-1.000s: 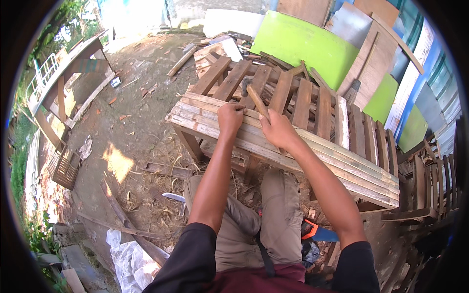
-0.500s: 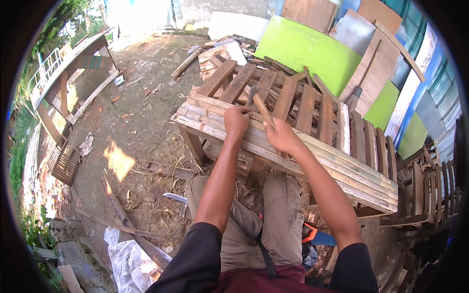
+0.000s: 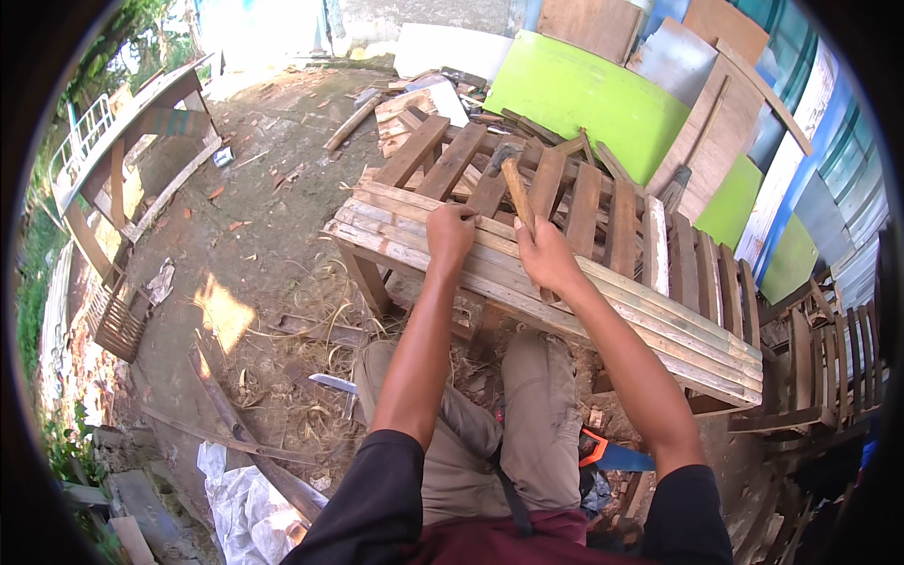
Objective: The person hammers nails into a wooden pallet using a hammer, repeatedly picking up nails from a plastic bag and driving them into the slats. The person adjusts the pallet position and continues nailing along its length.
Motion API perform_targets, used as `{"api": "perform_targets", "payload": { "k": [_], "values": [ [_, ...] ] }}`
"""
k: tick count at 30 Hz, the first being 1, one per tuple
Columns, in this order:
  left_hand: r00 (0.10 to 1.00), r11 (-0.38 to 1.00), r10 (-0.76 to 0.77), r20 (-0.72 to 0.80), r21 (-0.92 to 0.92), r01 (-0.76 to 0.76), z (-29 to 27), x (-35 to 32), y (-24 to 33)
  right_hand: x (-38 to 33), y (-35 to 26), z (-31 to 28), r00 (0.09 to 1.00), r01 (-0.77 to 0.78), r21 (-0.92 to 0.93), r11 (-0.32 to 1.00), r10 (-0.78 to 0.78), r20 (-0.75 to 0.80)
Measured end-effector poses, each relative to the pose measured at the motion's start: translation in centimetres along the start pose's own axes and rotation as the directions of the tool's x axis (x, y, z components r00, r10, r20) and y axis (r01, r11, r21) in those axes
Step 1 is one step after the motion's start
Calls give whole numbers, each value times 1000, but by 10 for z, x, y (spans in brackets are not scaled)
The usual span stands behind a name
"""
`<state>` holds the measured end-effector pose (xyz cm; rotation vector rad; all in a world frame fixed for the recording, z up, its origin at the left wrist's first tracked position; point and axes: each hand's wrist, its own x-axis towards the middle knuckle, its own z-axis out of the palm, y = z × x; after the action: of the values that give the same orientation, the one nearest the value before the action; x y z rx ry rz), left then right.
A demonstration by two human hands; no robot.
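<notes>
My right hand [image 3: 549,258] is wrapped round the wooden handle of a hammer [image 3: 517,191], whose dark metal head is raised over the slats. The fingers of my left hand [image 3: 450,233] are pinched together at the top edge of a long stack of pale wooden strips [image 3: 650,315]. Whatever they hold is too small to make out. These strips run along the near side of a slatted wooden frame [image 3: 586,209], which stands before my knees on legs. Brown slats lie across the frame, one of them edged in white.
On the ground by my right leg lies a saw [image 3: 617,455] with an orange and black handle. A blade [image 3: 333,382] shows beside my left leg. Wood shavings and planks litter the floor. Green panels [image 3: 589,104] lean at the back; a white sack [image 3: 247,504] lies lower left.
The hammer's head has lifted away from my left hand, and its handle now stands steeper. My left hand stays at the same spot on the strips. The whole view has shifted slightly.
</notes>
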<state>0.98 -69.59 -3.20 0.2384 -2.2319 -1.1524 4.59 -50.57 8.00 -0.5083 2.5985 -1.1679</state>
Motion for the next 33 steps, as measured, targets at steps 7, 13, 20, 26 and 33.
{"api": "perform_targets", "payload": {
  "k": [7, 13, 20, 26, 33],
  "values": [
    [977, 999, -27, 214, -23, 33, -29, 12, 1, 5, 15, 2, 999, 37, -73, 997, -36, 10],
    [986, 926, 163, 34, 339, -164, -18, -8, -11, 13, 19, 2, 999, 49, -44, 998, -49, 15],
    [982, 879, 63, 178, 456, -139, -16, -5, -5, 12, 5, -14, 997, 26, -91, 996, -20, 74],
    [980, 903, 12, 201, 420, -97, -20, -1, -4, 9, -20, -7, 996, 8, 213, 977, 12, -92],
    [980, 882, 29, 196, 456, -117, -22, -2, 0, 17, 0, -20, 987, -140, 264, 954, 113, 117]
  ]
}}
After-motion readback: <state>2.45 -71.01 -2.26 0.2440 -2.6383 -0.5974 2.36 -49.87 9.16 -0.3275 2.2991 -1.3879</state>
